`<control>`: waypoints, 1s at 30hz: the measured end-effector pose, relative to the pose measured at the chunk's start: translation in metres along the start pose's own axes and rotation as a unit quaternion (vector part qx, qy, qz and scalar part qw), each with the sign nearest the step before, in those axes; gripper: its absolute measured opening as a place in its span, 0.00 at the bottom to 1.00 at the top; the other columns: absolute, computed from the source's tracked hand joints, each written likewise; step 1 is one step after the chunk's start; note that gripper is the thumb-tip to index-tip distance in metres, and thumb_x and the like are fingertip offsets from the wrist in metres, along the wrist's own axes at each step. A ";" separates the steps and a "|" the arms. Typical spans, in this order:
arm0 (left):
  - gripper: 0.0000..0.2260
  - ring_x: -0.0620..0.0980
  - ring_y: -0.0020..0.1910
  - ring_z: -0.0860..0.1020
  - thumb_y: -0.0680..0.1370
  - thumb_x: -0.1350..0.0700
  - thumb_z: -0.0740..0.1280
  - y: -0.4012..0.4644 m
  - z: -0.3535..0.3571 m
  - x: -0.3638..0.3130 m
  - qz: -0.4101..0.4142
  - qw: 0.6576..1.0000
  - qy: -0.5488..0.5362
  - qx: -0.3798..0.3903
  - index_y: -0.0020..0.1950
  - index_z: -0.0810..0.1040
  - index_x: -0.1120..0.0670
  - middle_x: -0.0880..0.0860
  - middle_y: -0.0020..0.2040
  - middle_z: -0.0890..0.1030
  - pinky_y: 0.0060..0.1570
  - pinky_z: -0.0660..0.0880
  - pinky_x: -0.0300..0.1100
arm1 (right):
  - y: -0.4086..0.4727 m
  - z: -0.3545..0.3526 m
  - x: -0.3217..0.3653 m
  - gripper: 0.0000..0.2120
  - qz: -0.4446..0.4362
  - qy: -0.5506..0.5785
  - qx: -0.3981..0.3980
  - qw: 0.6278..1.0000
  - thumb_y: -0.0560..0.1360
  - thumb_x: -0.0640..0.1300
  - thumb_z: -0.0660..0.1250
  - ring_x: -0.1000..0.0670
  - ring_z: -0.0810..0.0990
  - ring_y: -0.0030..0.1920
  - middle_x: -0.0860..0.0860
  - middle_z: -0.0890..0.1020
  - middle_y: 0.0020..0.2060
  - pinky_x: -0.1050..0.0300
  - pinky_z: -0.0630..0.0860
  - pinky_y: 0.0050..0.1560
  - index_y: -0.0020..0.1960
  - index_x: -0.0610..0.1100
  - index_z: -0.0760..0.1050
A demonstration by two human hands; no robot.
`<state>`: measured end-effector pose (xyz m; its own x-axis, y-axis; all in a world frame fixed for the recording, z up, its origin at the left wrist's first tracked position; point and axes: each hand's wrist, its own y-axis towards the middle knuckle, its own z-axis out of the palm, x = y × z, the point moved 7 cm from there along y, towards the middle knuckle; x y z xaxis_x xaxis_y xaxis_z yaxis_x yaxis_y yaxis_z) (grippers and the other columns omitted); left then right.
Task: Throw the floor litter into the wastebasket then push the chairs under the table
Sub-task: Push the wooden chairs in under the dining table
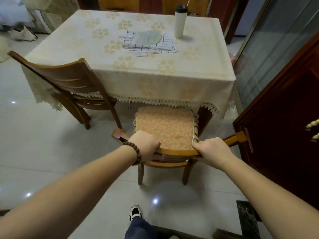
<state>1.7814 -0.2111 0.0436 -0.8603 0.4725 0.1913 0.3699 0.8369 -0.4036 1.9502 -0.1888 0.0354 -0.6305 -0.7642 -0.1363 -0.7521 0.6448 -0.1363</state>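
A wooden chair with an orange patterned seat cushion (166, 127) stands at the near side of the table (131, 69), its seat front just under the lace edge of the cream tablecloth. My left hand (145, 146) grips the top rail of its backrest on the left. My right hand (213, 150) grips the same rail on the right. A second wooden chair (69, 85) stands at the table's near left corner, turned at an angle, its seat partly under the cloth. No wastebasket or litter shows in view.
On the table lie a checked cloth (151, 44) with a pale green mat and a white tumbler (180, 21). A dark red wooden door (283, 121) stands close on the right. Two more chair backs sit beyond the table. My foot (135, 213) is on the glossy tile floor.
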 end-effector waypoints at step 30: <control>0.12 0.53 0.44 0.79 0.78 0.42 0.59 0.050 0.032 0.148 -0.029 0.998 -0.014 -0.059 0.52 0.74 0.50 0.50 0.44 0.80 0.39 0.73 0.44 | 0.150 -0.011 0.001 0.09 0.025 0.026 0.042 0.998 0.76 0.46 0.60 0.42 0.80 0.42 0.47 0.81 0.41 0.52 0.71 0.37 0.55 0.46 0.72</control>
<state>1.6614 -0.1085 0.0228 -0.8899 0.4164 0.1861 0.3566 0.8897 -0.2851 1.8346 -0.0930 0.0253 -0.6777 -0.7292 -0.0950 -0.7016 0.6798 -0.2137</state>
